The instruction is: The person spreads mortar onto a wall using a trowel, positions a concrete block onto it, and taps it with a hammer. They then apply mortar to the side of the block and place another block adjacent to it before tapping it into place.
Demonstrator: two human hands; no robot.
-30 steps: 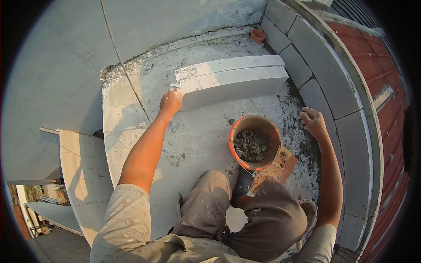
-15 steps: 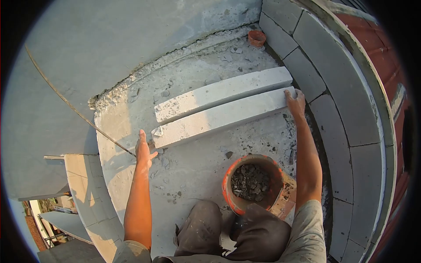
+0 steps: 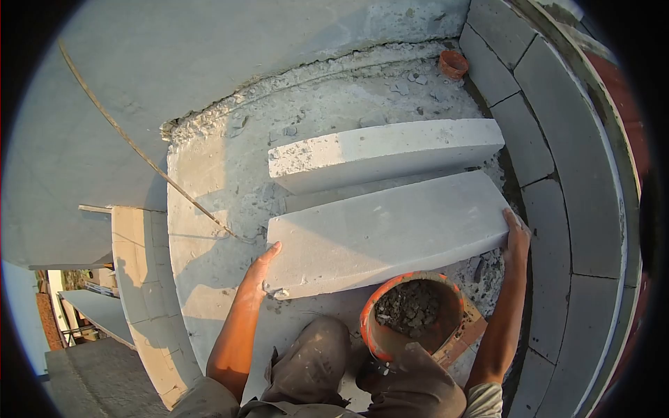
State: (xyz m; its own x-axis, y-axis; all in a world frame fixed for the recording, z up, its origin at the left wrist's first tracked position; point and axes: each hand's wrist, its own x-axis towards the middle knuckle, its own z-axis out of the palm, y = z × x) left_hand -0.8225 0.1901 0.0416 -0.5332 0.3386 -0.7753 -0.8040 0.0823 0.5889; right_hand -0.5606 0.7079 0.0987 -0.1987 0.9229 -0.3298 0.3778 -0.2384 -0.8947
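Note:
A long pale lightweight concrete block (image 3: 387,226) lies tilted between my hands, its broad face turned up. My left hand (image 3: 263,267) grips its left end, thumb on the upper edge and the fingers mostly hidden. At the block's right end, my right hand (image 3: 517,233) is closed around the edge. Behind it a second concrete block (image 3: 383,150) stands on its narrow side, apart from the first. An orange bucket (image 3: 367,317) holding grey rubble (image 3: 411,306) sits close to the held block's near edge, in front of my knees.
A curved wall of grey blocks (image 3: 582,167) runs along the right. At the back stands a small orange pot (image 3: 454,64). A thin rod (image 3: 132,150) slants down on the left. Rubble bits lie on the concrete floor (image 3: 202,230), and a low block wall (image 3: 139,279) borders the left.
My left hand has closed on the block's left end. The near block has come toward me and tipped, so its broad face shows. The view has shifted slightly.

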